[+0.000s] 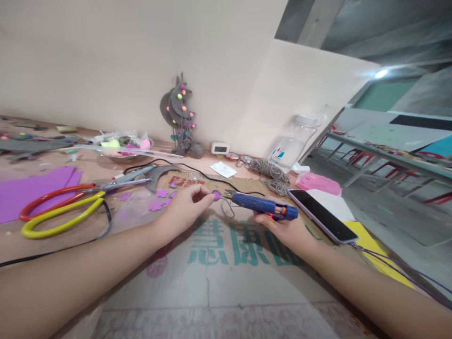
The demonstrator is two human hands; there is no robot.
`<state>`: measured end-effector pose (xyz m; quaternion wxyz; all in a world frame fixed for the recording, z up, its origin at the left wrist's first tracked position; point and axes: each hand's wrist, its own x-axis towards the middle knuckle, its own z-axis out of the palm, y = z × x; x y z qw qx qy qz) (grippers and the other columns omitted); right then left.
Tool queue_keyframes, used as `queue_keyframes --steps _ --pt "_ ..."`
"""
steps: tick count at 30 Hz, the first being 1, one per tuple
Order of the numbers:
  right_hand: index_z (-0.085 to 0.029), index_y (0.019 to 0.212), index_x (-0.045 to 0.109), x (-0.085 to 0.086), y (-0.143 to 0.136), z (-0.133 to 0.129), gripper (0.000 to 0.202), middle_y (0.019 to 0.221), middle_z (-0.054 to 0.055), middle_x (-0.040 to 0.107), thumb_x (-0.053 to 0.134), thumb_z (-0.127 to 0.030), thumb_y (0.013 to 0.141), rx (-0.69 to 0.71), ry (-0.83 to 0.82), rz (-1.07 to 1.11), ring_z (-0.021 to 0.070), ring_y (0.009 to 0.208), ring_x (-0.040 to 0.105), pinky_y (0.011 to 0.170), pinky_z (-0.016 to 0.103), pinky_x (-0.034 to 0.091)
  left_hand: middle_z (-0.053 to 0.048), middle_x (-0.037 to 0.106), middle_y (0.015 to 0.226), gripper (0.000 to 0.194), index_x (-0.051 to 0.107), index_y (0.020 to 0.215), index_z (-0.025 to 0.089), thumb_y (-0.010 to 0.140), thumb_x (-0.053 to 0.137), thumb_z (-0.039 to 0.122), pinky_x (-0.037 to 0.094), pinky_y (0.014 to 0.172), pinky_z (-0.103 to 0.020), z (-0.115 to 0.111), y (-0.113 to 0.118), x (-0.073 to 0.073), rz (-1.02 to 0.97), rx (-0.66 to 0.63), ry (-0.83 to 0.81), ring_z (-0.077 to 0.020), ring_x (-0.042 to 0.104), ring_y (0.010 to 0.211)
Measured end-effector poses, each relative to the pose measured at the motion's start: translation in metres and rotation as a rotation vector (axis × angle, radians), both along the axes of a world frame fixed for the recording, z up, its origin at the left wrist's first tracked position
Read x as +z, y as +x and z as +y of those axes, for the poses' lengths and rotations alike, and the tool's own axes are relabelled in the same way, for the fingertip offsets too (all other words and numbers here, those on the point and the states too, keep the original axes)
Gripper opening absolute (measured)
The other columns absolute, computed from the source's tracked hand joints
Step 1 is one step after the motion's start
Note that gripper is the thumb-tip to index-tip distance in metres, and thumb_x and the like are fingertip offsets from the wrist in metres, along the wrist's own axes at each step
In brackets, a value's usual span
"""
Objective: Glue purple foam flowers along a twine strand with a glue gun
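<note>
My left hand [192,201] pinches a small purple felt piece [216,194] between thumb and fingertips. In my right hand [278,228] is a blue hot glue gun [259,204], its nozzle pointing left, close to the purple piece; whether they touch I cannot tell. A loop of thin grey cord [228,209] hangs just below the nozzle. Left of my left hand lie several purple flower cutouts [157,205] by a clear plastic sheet [132,209]. Both hands are over a printed cardboard sheet [212,292].
Scissors with red and yellow handles [63,202] lie left on purple sheets [21,193]. Behind are a bowl of pompoms [123,147], a decorated grey moon ornament [180,110], a small clock [220,149] and grey cord bundles [270,172]. A phone [321,214] and clear jug [293,141] are right.
</note>
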<state>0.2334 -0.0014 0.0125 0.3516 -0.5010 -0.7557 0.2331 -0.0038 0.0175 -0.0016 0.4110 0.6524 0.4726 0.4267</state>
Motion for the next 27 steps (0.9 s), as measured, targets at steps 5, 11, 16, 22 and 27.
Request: queue_keyframes --steps 5,11,16,22,27 --pt "-0.023 0.068 0.056 -0.0036 -0.0003 0.0026 0.024 0.065 0.002 0.059 0.066 -0.045 0.068 -0.029 -0.022 0.001 0.0203 0.064 0.057 0.062 0.031 0.047 0.003 0.054 0.066 0.024 0.055 0.069 0.017 0.078 0.054 0.039 0.035 0.060 -0.022 -0.0006 -0.0006 0.0013 0.006 0.005 0.007 -0.0117 0.048 0.063" --pt "-0.022 0.068 0.056 -0.0034 -0.0025 0.0033 0.020 0.064 0.001 0.059 0.065 -0.040 0.068 -0.019 -0.025 -0.004 0.0191 0.063 0.056 0.061 0.030 0.046 0.003 0.052 0.063 0.026 0.055 0.068 0.017 0.077 0.054 0.041 0.034 0.058 -0.022 -0.0016 -0.0006 0.0017 0.008 0.001 -0.003 -0.0110 0.046 0.060" --pt "-0.022 0.069 0.056 -0.0039 -0.0036 0.0031 0.019 0.064 0.001 0.058 0.065 -0.039 0.068 -0.027 -0.040 -0.001 0.0184 0.062 0.056 0.061 0.029 0.045 0.002 0.053 0.065 0.027 0.055 0.068 0.016 0.077 0.054 0.042 0.036 0.059 -0.023 -0.0019 -0.0012 0.0021 0.008 0.001 0.007 -0.0116 0.048 0.062" --pt "-0.022 0.070 0.055 -0.0047 -0.0039 0.0031 0.020 0.065 0.001 0.059 0.065 -0.039 0.069 -0.029 -0.050 -0.014 0.0181 0.064 0.056 0.061 0.029 0.046 0.003 0.053 0.064 0.027 0.055 0.070 0.016 0.078 0.053 0.042 0.036 0.058 -0.023 -0.0007 -0.0010 -0.0008 0.006 -0.004 -0.010 -0.0113 0.048 0.060" --pt "-0.021 0.071 0.055 -0.0013 -0.0059 0.0020 0.021 0.063 0.000 0.057 0.064 -0.040 0.069 -0.008 -0.029 -0.028 0.0167 0.061 0.055 0.059 0.027 0.046 0.003 0.053 0.064 0.026 0.056 0.070 0.016 0.077 0.054 0.041 0.035 0.057 -0.022 0.0005 -0.0008 -0.0012 0.022 0.005 -0.001 -0.0109 0.047 0.060"
